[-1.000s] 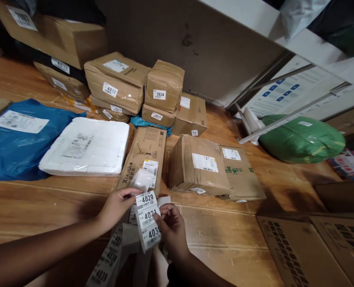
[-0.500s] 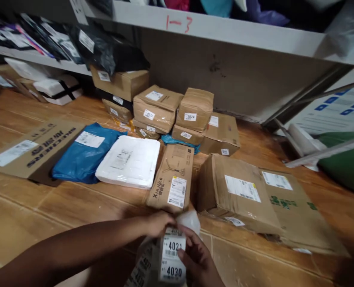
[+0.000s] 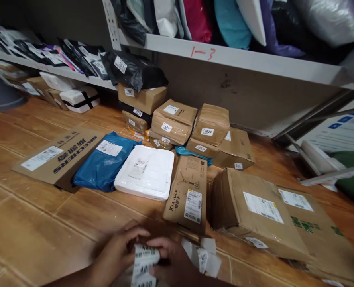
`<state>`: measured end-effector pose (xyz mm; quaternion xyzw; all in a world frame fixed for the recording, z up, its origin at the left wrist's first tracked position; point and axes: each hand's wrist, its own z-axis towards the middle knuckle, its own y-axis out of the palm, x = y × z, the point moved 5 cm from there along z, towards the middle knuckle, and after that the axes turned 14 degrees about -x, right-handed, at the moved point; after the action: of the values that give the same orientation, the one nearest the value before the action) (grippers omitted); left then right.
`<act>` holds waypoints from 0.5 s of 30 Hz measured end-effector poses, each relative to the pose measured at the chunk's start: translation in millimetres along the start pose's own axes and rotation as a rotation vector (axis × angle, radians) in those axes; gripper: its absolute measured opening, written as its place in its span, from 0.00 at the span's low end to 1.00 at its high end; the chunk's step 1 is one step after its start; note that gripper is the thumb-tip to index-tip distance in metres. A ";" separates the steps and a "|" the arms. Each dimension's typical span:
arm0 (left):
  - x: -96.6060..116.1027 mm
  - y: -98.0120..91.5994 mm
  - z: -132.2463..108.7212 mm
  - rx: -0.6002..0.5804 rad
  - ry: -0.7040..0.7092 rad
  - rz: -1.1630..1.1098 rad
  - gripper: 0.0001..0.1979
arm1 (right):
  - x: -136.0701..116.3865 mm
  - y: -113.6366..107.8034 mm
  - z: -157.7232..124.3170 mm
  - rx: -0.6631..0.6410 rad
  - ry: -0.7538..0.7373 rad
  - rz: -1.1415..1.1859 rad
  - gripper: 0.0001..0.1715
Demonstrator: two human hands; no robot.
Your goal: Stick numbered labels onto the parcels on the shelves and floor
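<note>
A strip of white number labels (image 3: 144, 263) is held low at the front, its printed numbers slightly blurred. My left hand (image 3: 117, 251) has its fingers curled at the strip's left edge and top. From the other side, my right hand (image 3: 172, 259) pinches the same strip between thumb and fingers. Just right of that hand lies a loose run of label strip and pale backing (image 3: 203, 259), where 4053 can be read. Beyond the hands, a long brown carton marked XIAJULE (image 3: 183, 195) lies flat beside a white foam box (image 3: 145, 171).
A blue plastic parcel (image 3: 105, 163) and a flat SKECHERS carton (image 3: 60, 155) lie to the left. Large cartons (image 3: 254, 211) sit at right. Stacked labelled boxes (image 3: 174, 119) stand under a white shelf (image 3: 231, 59) holding bagged parcels. A grey tub (image 3: 3, 93) is far left.
The view has swung, so the floor parcels appear lower and farther right. My hands and the label strip have moved left in the picture, and the loose 4053 label has come into sight.
</note>
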<state>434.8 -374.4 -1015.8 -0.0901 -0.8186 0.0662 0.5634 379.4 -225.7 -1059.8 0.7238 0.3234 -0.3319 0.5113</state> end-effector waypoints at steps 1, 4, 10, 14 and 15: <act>-5.7 -11.9 -0.6 0.119 -0.006 -0.006 0.09 | -6.2 5.1 16.4 0.033 -0.052 0.004 0.27; -29.5 -38.2 -5.6 0.312 -0.067 -0.163 0.11 | -19.4 18.8 54.1 0.158 -0.184 -0.044 0.28; -44.7 -58.1 -4.4 0.303 -0.039 -0.642 0.28 | -6.8 19.2 76.1 0.282 -0.208 -0.090 0.36; -34.4 -53.6 7.2 0.200 -0.002 -0.604 0.26 | 1.6 18.2 79.1 0.235 -0.239 -0.033 0.39; -33.5 -52.1 8.9 0.188 -0.004 -0.592 0.25 | 1.7 18.0 80.1 0.238 -0.253 -0.037 0.39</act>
<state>434.4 -432.7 -1038.5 0.2049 -0.8005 -0.0249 0.5626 382.9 -306.7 -1072.3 0.7256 0.2283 -0.4655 0.4525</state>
